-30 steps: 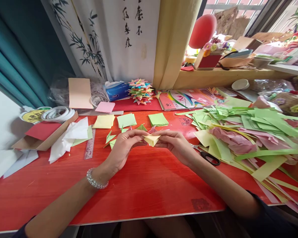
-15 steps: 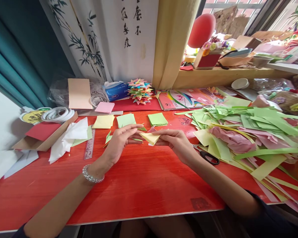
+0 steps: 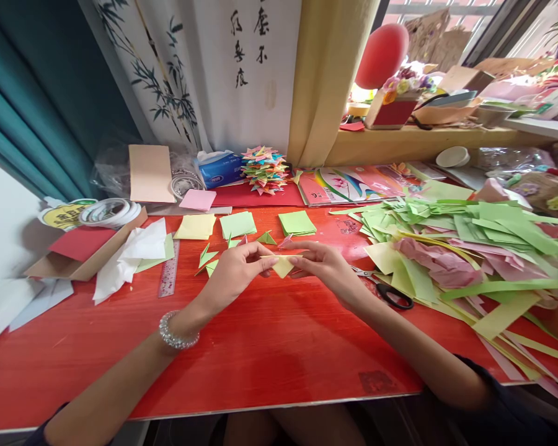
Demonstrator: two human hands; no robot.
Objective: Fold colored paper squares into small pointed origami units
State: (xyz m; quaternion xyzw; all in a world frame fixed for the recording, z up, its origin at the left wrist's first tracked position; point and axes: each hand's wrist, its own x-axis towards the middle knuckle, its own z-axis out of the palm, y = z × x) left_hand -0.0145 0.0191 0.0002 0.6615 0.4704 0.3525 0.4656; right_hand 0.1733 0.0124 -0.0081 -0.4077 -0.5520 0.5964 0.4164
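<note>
Between my two hands, above the red table (image 3: 270, 347), is a small folded piece of yellow paper (image 3: 283, 266), its point facing down. My left hand (image 3: 235, 272) pinches its left side, thumb in front. On the other side my right hand (image 3: 323, 269) pinches the right end between thumb and fingers. Just behind my hands lie small folded paper pieces, among them a green one (image 3: 266, 238) and a pink one (image 3: 286, 240). Further left, a green folded piece (image 3: 207, 255) is partly beside my left hand. Scissors (image 3: 394, 296) with black handles rest right of my right hand.
Square paper stacks stand behind: yellow (image 3: 195, 227), pale green (image 3: 239, 225), bright green (image 3: 297, 223). Paper strips (image 3: 483, 235) are heaped at right. A ruler (image 3: 168, 269), white tissue (image 3: 137, 254) and cardboard tray (image 3: 88, 266) lie left. A multicoloured folded-paper piece (image 3: 264, 170) stands at the back.
My left hand let go of the yellow paper's left side, opened a little away from it, then came back and pinched it again. My right hand kept hold, and the paper now looks smaller.
</note>
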